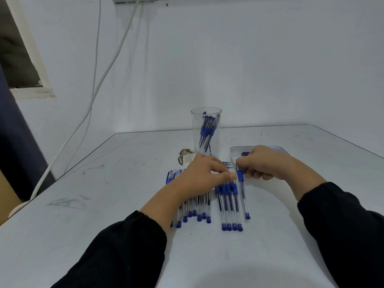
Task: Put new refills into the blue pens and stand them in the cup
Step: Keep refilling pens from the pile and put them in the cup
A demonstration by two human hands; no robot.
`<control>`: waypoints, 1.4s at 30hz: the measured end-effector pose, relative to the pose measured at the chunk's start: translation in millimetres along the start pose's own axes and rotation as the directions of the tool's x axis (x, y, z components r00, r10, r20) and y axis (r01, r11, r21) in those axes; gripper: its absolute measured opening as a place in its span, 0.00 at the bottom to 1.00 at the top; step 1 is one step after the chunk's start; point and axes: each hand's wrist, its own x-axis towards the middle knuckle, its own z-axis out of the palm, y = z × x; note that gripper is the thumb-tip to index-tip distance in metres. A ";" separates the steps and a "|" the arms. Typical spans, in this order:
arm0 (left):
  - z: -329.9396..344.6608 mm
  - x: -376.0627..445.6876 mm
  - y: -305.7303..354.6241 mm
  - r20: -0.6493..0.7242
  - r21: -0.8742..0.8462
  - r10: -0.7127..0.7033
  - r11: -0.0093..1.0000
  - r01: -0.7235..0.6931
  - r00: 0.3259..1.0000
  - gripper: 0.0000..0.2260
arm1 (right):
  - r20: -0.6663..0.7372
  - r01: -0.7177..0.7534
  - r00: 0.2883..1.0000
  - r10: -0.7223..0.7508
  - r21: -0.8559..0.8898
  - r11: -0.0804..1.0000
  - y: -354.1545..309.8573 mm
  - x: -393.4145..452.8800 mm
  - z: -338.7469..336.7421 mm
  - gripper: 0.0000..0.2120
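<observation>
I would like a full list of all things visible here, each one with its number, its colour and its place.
table: one, pale grey, scuffed, fills the lower picture.
cup: one, clear plastic, upright at the table's middle rear, holding several blue pens.
tray: one, white, right of the cup, partly hidden behind the right hand; small dark parts inside.
pens lying flat: many, exact count unclear, clear barrels with blue grips and caps, in rows before the hands.
stain: one, dark patch, left of the cup.
cables: white, along the left wall.
left hand: over the pen rows.
right hand: gripping one pen.
</observation>
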 end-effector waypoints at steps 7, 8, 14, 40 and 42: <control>-1.9 -0.8 14.3 -0.086 -0.292 -0.127 0.951 0.097 0.988 0.25 | -0.038 0.075 0.997 -0.066 0.368 0.927 -13.4 -2.7 7.7 0.07; -3.6 -0.9 15.6 -0.080 -0.324 -0.154 0.938 0.121 0.985 0.22 | -0.044 0.081 0.997 -0.070 0.394 0.915 -14.7 -3.1 8.8 0.07; -22.0 -2.9 15.2 -0.123 -0.252 -0.215 0.951 0.179 0.969 0.09 | -0.025 0.150 0.985 -0.168 0.598 0.788 -13.1 -3.2 10.1 0.08; -33.3 -4.3 -7.8 -0.270 0.267 -0.180 0.930 0.253 0.946 0.11 | 0.260 0.279 0.929 -0.265 -0.020 0.960 1.6 3.7 11.8 0.22; -34.8 -3.5 -11.0 -0.282 0.254 -0.191 0.930 0.265 0.940 0.10 | 0.297 0.321 0.906 -0.300 -0.024 0.947 1.2 2.2 6.2 0.25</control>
